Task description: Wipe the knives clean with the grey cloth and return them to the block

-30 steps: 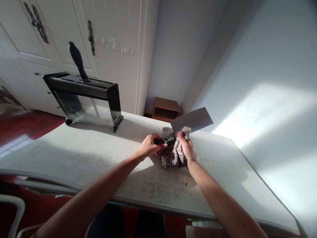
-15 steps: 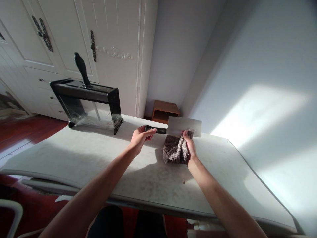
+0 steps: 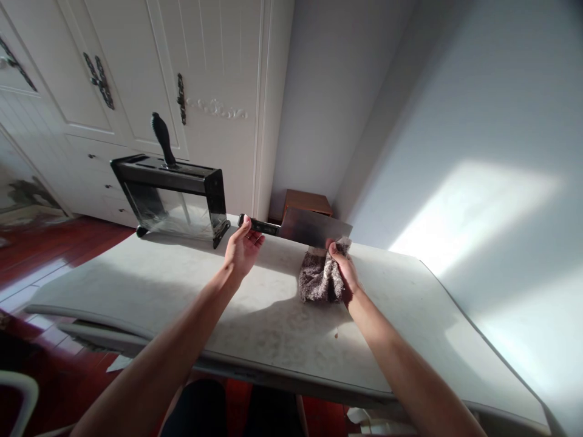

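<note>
Head view shows the left hand with its grip around the black handle of a knife above the table; the right hand holds a cloth against the blade's lower edge.

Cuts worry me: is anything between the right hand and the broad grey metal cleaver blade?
Partly: a fuzzy brown and white cloth, bunched in the right hand at the blade; thumb contact is unclear.
</note>
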The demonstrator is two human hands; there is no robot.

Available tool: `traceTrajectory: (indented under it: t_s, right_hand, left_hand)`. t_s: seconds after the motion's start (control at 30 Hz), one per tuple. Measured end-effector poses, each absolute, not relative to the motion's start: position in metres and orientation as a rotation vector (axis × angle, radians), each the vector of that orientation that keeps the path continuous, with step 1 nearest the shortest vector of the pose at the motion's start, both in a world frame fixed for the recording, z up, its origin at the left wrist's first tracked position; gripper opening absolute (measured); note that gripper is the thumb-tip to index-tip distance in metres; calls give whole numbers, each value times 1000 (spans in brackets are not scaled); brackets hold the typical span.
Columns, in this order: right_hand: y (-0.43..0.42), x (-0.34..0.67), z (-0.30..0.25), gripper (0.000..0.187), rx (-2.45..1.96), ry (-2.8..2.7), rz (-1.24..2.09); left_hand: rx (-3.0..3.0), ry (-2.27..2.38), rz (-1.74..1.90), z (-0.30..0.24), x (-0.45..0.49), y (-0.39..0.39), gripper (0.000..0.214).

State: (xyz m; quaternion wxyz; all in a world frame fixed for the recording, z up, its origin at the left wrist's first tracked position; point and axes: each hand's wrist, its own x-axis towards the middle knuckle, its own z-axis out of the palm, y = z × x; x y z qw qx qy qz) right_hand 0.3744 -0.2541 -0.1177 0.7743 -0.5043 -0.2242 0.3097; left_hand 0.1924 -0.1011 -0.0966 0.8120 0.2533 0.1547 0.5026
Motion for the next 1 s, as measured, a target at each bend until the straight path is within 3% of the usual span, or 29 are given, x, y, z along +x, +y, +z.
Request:
traceTrajectory:
  t_s: [0.6, 0.73, 1.0]
  right_hand:
    - [-261, 368, -118, 47, -1268, -663, 925]
    - [-267, 360, -112, 52, -1176, -686, 1069]
    - [-277, 353, -106, 40, -1139, -577, 1209]
  left_hand:
    - [466, 39, 1122, -33, 162, -125, 9]
    - [594, -36, 1080, -15, 149, -137, 20]
    - [1110, -101, 974, 7, 131, -157, 27]
